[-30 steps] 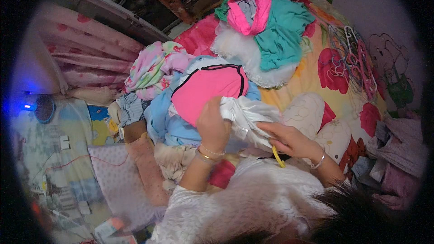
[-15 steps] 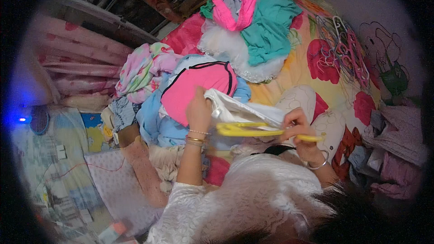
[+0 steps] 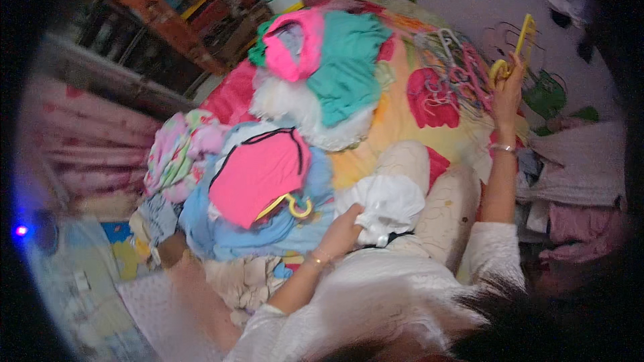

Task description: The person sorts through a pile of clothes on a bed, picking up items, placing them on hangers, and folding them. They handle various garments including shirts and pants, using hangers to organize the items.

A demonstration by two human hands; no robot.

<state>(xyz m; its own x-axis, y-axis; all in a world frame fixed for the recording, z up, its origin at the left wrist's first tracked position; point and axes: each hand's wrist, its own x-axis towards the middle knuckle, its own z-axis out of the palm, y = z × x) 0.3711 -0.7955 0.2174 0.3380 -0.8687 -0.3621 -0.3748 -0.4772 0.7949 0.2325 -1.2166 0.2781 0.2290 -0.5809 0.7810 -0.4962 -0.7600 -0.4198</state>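
Observation:
A white garment (image 3: pixel 392 204) lies bunched on my lap, its near edge pinched in the fingers of my left hand (image 3: pixel 345 229). Off to the right, my right hand (image 3: pixel 508 90) is raised with its fingers closed round a yellow clothes hanger (image 3: pixel 524 37). Just left of that hand lies a tangled heap of pink and pale hangers (image 3: pixel 466 70). On the left, a pink garment with black trim (image 3: pixel 258 177) tops a pile of light blue clothes (image 3: pixel 225 241); a yellow hanger hook (image 3: pixel 300 208) sticks out from under its lower edge.
A green garment (image 3: pixel 345 60), a bright pink one (image 3: pixel 293 43) and white frilly fabric (image 3: pixel 278 104) lie on the flowered bedspread (image 3: pixel 376 154). Floral cloth (image 3: pixel 181 151) is heaped at left. Folded clothes (image 3: pixel 577 174) lie at right; shelves (image 3: pixel 201 0) stand at far left.
My right hand has swung far right and up with the yellow hanger, away from the white garment. My left hand has lowered that garment onto my lap. The view has shifted.

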